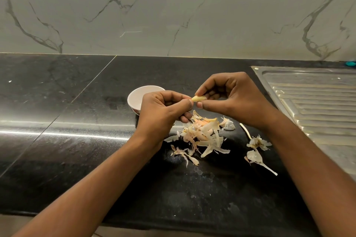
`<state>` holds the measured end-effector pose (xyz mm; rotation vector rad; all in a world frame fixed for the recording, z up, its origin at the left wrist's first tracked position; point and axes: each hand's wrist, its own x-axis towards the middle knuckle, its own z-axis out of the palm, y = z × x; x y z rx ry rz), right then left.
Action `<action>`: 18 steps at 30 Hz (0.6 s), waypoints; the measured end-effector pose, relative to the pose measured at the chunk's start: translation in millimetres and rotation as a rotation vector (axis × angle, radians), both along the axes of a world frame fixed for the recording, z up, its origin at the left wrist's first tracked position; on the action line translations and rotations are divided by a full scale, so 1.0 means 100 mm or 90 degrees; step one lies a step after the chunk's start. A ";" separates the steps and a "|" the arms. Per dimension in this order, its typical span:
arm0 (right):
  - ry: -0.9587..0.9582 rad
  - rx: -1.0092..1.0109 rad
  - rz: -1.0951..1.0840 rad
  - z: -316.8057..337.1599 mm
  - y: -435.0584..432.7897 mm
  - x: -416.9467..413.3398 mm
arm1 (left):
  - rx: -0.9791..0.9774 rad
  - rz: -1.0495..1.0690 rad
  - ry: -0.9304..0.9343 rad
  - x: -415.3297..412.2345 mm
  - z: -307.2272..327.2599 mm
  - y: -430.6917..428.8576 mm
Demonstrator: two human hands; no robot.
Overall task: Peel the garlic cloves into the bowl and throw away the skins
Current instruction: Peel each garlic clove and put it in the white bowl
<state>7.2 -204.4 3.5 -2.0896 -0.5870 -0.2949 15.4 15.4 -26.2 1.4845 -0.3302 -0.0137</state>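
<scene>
A pale yellow garlic clove [198,98] is held above the black counter between both hands. My right hand [231,98] pinches it between thumb and fingers. My left hand [163,109] meets its left end with curled fingers and thumb. A small white bowl [137,96] stands just behind my left hand, which covers its right side; what lies in it cannot be seen. A heap of papery garlic skins [202,136] lies on the counter under the hands. More skins with a stalk [257,150] lie to the right.
A steel sink drainboard [317,102] takes up the right side. The marble wall [173,15] rises behind the black counter [77,121]. A small teal object [350,63] sits at the far right by the wall.
</scene>
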 end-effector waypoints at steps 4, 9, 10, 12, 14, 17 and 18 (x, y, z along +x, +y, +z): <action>0.014 0.005 0.010 -0.01 0.00 0.00 | 0.004 0.004 -0.008 0.00 0.00 0.00; -0.002 -0.007 0.014 -0.01 0.01 0.01 | 0.007 0.006 -0.009 0.01 -0.01 0.00; -0.011 -0.014 0.013 -0.02 0.02 0.01 | 0.004 0.004 -0.007 0.02 0.00 0.00; -0.020 -0.027 0.020 -0.03 0.03 0.01 | -0.006 0.000 0.002 0.02 0.00 -0.01; -0.019 -0.026 0.039 -0.04 0.06 0.02 | -0.018 -0.004 0.013 0.02 0.00 -0.01; -0.013 0.026 0.037 -0.02 0.04 0.02 | -0.046 -0.011 0.043 0.03 -0.01 -0.01; -0.007 0.055 0.031 0.00 0.02 0.01 | -0.057 -0.012 0.054 0.03 -0.01 -0.01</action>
